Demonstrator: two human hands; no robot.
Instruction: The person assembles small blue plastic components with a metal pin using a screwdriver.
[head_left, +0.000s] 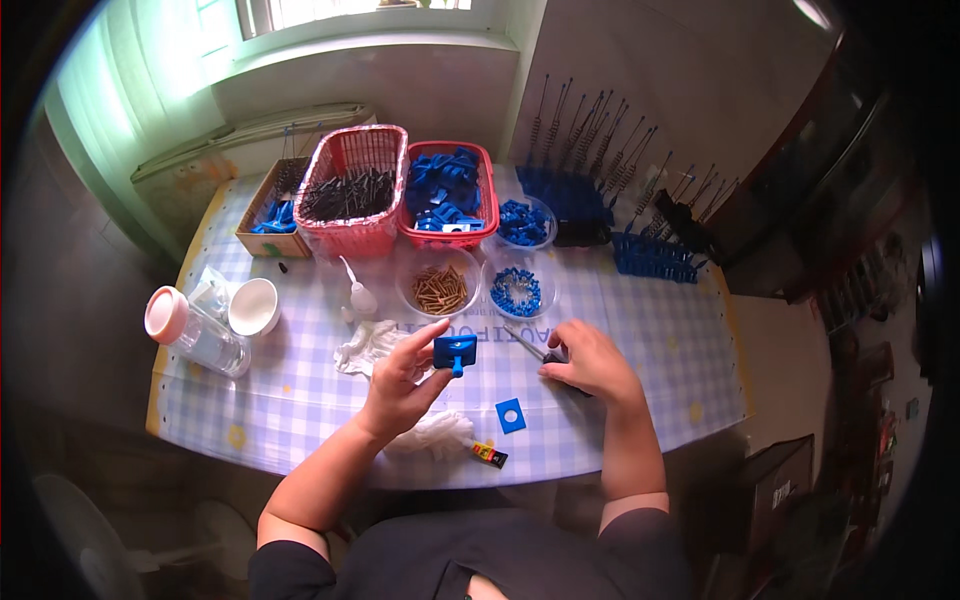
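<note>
Above the near half of the table (pixel 660 370), a blue plastic part (pixel 455 351) is held clear of the cloth, its flat face uppermost and a narrow stem pointing toward the person. The left hand (pixel 402 380) pinches this part at its left side, between thumb and fingers. The right hand (pixel 598 365) is curled, palm down, over the dark handle of a slim tool (pixel 527 346); its shaft points away and to the left. From where I stand, I cannot tell how firmly that handle is gripped.

Between the forearms lies a blue square plate (pixel 511 427) with a pale round centre. Left of it, a yellow-and-black tube (pixel 489 455) lies beside a crumpled white cloth (pixel 432 434).

Beyond the hands, two clear bowls stand side by side: the left bowl (pixel 402 290) contains brown pins, the right bowl (pixel 550 298) small blue pieces. Behind these, a red basket (pixel 493 195) contains larger blue parts; a second basket (pixel 350 241), to its left, contains dark rods.

At the left end stand a white bowl (pixel 254 306) and a tilted clear jar (pixel 210 342) with a pink lid. At the far right, blue racks (pixel 655 260) carry upright coiled rods.
</note>
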